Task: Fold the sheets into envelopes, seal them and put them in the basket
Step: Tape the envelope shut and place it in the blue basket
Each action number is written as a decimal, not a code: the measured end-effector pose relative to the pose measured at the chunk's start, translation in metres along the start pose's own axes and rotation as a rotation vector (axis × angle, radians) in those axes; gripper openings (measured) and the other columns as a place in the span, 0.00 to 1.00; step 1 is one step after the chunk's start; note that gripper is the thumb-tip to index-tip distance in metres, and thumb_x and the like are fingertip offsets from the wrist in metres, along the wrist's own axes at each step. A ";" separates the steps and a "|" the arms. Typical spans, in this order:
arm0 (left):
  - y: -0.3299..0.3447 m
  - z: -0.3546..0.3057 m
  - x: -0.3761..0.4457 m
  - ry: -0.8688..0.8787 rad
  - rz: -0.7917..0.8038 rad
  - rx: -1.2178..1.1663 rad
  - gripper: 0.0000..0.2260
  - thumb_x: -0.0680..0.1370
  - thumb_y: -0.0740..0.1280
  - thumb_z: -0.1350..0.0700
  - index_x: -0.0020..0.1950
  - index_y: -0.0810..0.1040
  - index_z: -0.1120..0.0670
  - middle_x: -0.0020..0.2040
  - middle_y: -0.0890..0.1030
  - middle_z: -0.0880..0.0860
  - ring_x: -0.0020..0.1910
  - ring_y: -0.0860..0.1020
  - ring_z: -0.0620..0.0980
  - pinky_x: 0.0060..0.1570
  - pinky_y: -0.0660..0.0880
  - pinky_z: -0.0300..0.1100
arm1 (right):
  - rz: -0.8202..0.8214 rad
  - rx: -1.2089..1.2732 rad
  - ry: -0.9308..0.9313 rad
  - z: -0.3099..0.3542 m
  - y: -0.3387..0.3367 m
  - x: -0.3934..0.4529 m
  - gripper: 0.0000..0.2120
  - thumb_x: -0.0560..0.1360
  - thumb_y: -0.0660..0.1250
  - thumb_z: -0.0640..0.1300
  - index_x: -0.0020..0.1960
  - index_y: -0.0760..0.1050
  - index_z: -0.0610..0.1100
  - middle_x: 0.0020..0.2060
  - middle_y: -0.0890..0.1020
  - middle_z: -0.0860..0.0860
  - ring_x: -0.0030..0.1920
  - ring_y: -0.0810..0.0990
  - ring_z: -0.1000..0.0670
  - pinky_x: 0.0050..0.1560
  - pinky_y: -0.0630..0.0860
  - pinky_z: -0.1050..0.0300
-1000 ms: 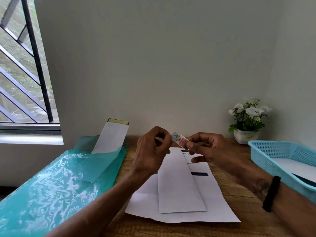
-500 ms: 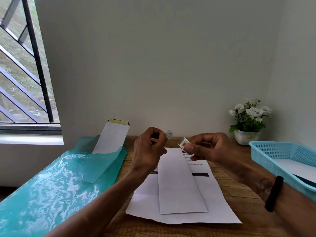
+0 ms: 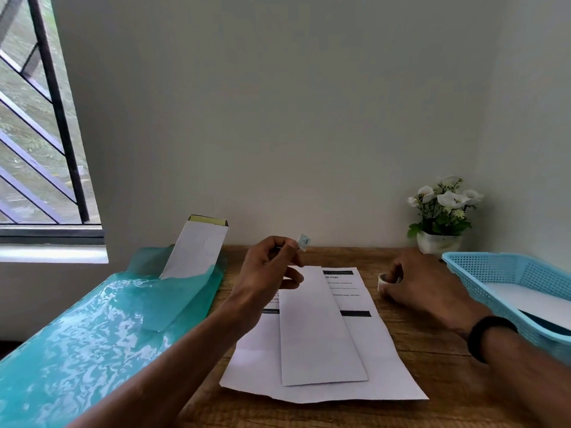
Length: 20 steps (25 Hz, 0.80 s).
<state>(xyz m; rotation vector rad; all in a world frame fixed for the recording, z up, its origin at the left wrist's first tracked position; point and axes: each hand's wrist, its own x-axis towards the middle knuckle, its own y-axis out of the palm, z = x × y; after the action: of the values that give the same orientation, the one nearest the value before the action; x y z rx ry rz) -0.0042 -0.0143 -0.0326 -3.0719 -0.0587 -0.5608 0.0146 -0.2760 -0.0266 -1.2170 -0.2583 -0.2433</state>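
Note:
A folded white sheet [image 3: 318, 329] lies lengthwise on top of a flat printed sheet [image 3: 386, 366] on the wooden table. My left hand [image 3: 268, 270] is raised above the far end of the folded sheet, pinching a small piece of tape [image 3: 303, 241] between thumb and forefinger. My right hand [image 3: 423, 282] rests on the table to the right of the sheets, fingers closed over a small white tape roll [image 3: 383, 281]. The blue basket [image 3: 482, 270] stands at the right edge with a white envelope [image 3: 531, 304] inside.
A teal plastic sleeve [image 3: 92, 335] holding white envelopes [image 3: 197, 248] leans against the wall at the left. A small pot of white flowers [image 3: 440, 217] sits at the back right by the wall. A barred window is at the far left.
The two hands have come apart: a piece of tape stayed in my left hand, and my right hand went right and down to the table with the roll.

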 end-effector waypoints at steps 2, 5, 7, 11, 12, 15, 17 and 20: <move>0.001 -0.001 -0.001 -0.008 0.044 0.000 0.11 0.86 0.63 0.52 0.59 0.79 0.59 0.45 0.84 0.56 0.36 0.82 0.49 0.41 0.82 0.42 | -0.087 0.043 -0.038 0.003 0.001 0.001 0.07 0.72 0.76 0.53 0.44 0.80 0.52 0.44 0.84 0.55 0.44 0.81 0.54 0.49 0.82 0.51; 0.005 -0.003 -0.003 -0.022 0.109 0.028 0.12 0.86 0.62 0.51 0.60 0.78 0.58 0.46 0.85 0.55 0.37 0.83 0.49 0.41 0.81 0.42 | -0.147 0.410 -0.153 0.021 -0.001 -0.003 0.04 0.78 0.72 0.51 0.49 0.82 0.50 0.42 0.85 0.55 0.43 0.83 0.54 0.42 0.81 0.57; 0.007 -0.005 -0.008 0.100 0.139 0.197 0.10 0.86 0.62 0.50 0.58 0.77 0.55 0.44 0.85 0.52 0.36 0.83 0.48 0.39 0.81 0.42 | 0.047 0.872 -0.082 0.039 -0.003 -0.010 0.09 0.82 0.68 0.49 0.53 0.83 0.45 0.42 0.88 0.47 0.39 0.85 0.50 0.36 0.81 0.58; 0.004 -0.002 -0.015 0.654 0.286 0.957 0.03 0.87 0.58 0.49 0.58 0.71 0.45 0.44 0.81 0.43 0.36 0.78 0.42 0.38 0.79 0.46 | 0.374 1.169 0.004 0.047 -0.002 -0.018 0.17 0.77 0.72 0.55 0.56 0.84 0.41 0.47 0.88 0.41 0.43 0.86 0.45 0.46 0.84 0.49; 0.003 -0.003 -0.016 0.693 0.307 1.020 0.04 0.87 0.58 0.50 0.60 0.70 0.45 0.46 0.81 0.43 0.37 0.77 0.42 0.39 0.79 0.48 | 0.396 1.178 -0.003 0.044 -0.002 -0.016 0.18 0.75 0.74 0.53 0.57 0.84 0.41 0.48 0.88 0.42 0.45 0.86 0.45 0.48 0.83 0.49; -0.001 -0.005 -0.016 0.731 0.312 1.037 0.09 0.86 0.60 0.53 0.67 0.70 0.45 0.52 0.83 0.45 0.40 0.80 0.44 0.40 0.81 0.49 | 0.431 1.215 -0.012 0.038 -0.003 -0.013 0.19 0.70 0.78 0.46 0.58 0.83 0.39 0.51 0.88 0.40 0.46 0.85 0.46 0.49 0.83 0.50; -0.004 -0.005 -0.014 0.792 0.315 1.013 0.10 0.86 0.62 0.54 0.66 0.71 0.46 0.54 0.83 0.46 0.42 0.81 0.45 0.39 0.81 0.47 | 0.453 1.240 -0.012 0.036 -0.004 -0.013 0.21 0.67 0.80 0.41 0.59 0.83 0.37 0.50 0.88 0.39 0.45 0.85 0.45 0.51 0.84 0.48; -0.005 -0.008 -0.012 0.826 0.293 0.991 0.07 0.86 0.62 0.54 0.64 0.73 0.47 0.53 0.83 0.47 0.40 0.78 0.42 0.38 0.78 0.39 | 0.455 1.252 0.001 0.035 -0.004 -0.014 0.20 0.67 0.79 0.36 0.58 0.82 0.35 0.49 0.88 0.38 0.45 0.87 0.44 0.49 0.85 0.49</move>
<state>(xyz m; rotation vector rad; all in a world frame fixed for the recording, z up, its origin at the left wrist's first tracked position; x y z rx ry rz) -0.0190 -0.0100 -0.0292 -1.7131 0.0970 -1.2355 -0.0017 -0.2441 -0.0164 -0.0090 -0.0815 0.3028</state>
